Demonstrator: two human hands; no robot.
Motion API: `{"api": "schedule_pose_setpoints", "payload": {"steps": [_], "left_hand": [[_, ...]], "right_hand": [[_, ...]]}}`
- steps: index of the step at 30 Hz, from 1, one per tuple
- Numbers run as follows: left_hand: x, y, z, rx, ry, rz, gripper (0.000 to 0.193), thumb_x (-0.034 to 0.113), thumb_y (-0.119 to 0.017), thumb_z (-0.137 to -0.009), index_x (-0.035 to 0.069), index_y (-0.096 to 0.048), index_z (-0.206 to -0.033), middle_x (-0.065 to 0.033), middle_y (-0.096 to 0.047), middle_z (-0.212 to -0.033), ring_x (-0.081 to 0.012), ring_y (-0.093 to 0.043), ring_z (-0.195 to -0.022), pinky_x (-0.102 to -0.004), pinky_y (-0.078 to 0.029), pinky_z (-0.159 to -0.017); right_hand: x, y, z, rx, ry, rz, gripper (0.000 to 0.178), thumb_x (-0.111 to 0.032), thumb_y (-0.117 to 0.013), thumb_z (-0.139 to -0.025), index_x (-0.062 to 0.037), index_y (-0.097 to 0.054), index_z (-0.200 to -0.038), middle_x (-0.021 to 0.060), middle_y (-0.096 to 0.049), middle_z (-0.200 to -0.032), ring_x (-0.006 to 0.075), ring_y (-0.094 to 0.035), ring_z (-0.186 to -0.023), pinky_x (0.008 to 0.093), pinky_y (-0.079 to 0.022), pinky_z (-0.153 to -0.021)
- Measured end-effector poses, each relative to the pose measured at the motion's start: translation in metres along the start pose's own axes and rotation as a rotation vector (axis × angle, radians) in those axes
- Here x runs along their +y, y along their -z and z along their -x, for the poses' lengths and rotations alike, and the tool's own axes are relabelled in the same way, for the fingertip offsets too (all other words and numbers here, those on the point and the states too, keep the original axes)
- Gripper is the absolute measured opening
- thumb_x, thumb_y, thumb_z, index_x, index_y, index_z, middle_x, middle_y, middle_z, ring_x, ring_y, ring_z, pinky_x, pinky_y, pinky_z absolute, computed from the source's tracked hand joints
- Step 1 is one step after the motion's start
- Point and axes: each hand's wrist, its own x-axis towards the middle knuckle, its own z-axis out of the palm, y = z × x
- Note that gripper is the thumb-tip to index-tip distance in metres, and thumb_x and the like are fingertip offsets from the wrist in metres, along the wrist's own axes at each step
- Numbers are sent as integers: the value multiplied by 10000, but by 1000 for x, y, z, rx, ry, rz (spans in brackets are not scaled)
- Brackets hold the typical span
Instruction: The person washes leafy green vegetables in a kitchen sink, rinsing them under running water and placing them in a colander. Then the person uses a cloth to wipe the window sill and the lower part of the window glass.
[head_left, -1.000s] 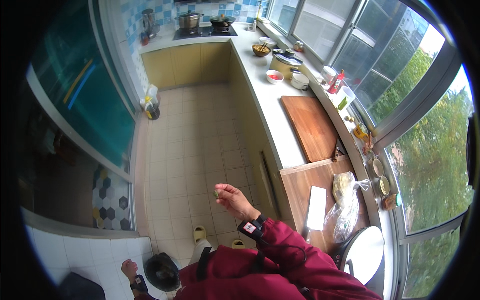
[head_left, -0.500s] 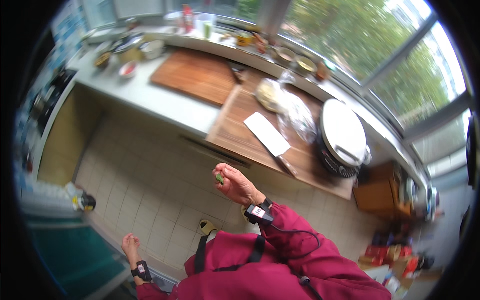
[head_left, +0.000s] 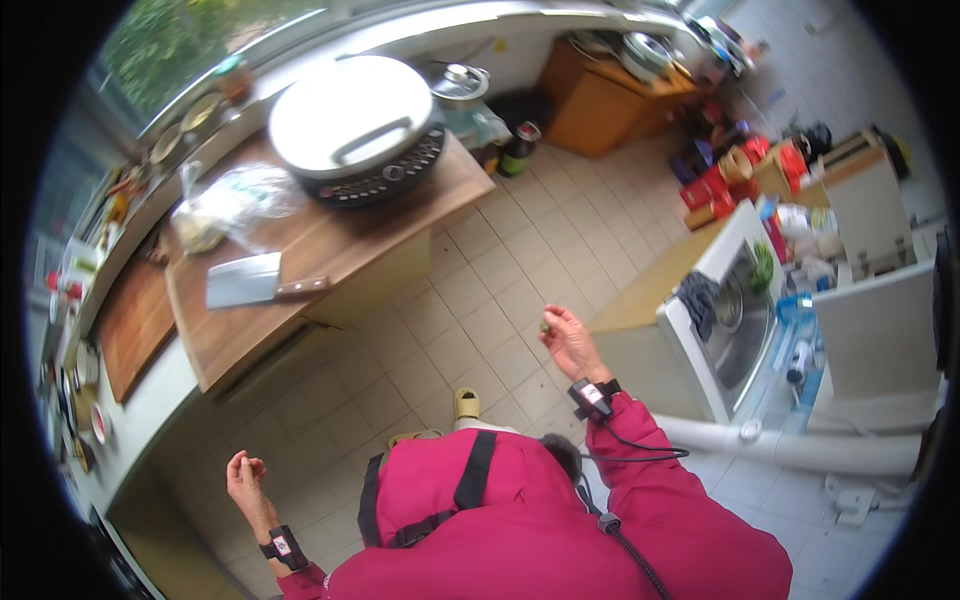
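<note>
My right hand (head_left: 572, 347) is closed in a pinch on a small green leafy piece (head_left: 545, 327), mostly hidden by the fingers. It hangs over the tiled floor, to the left of a sink cabinet (head_left: 640, 365). Low on the left, my left hand (head_left: 247, 487) is held out over the floor beside the counter. Its fingers are loosely curled and a little apart, and I see nothing in them. A cleaver (head_left: 245, 280) lies on the wooden board (head_left: 350, 255), beyond the reach of both hands.
A black electric cooker with a white lid (head_left: 350, 115) and a clear plastic bag (head_left: 245, 200) sit on the board. The sink (head_left: 735, 300) at right has a dark cloth (head_left: 698, 300) over its edge. A white pipe (head_left: 800, 445) runs below it. Boxes (head_left: 705, 190) are piled behind.
My view has swung to the right, so the cooker and board now appear at left and the sink cabinet has come into sight. The green piece stays in my right hand.
</note>
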Motion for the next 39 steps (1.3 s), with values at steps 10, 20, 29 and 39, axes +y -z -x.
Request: {"api": "schedule_pose_setpoints", "payload": {"steps": [10, 20, 29, 39], "left_hand": [[80, -218, 2, -436, -137, -192, 164, 182, -587, -1004, 75, -634, -1118, 1, -655, -898, -74, -622, -815, -223, -497, -732], [124, -346, 17, -686, -222, -291, 171, 191, -591, -998, 61, -652, -1091, 2, -646, -898, -77, -615, -834, -226, -492, -777], [143, -416, -8, -917, -271, -260, 156, 166, -606, -992, 52, -659, -1084, 5, -645, -905, -72, -615, -806, -210, -494, -747], [170, -470, -31, -1045, -306, -194, 148, 144, -595, -993, 35, -639, -1083, -19, -641, -827, -80, -586, -754, -216, -475, -705]], "right_hand": [[-12, 262, 116, 714, 190, -93, 171, -82, -666, -916, -59, -631, -1082, 7, -634, -906, 117, -593, -787, 267, -482, -679], [123, 352, 224, 1135, 3, 421, 130, -73, -660, -871, -29, -696, -987, 49, -689, -881, 137, -642, -792, 269, -533, -684], [227, 371, 286, 1466, 134, 351, 67, -10, -656, -828, 3, -703, -874, 107, -706, -782, 168, -669, -670, 280, -548, -630], [122, 306, 197, 1333, 317, 233, 169, -63, -610, -928, -39, -614, -1095, 40, -656, -912, 128, -647, -773, 249, -495, -645]]}}
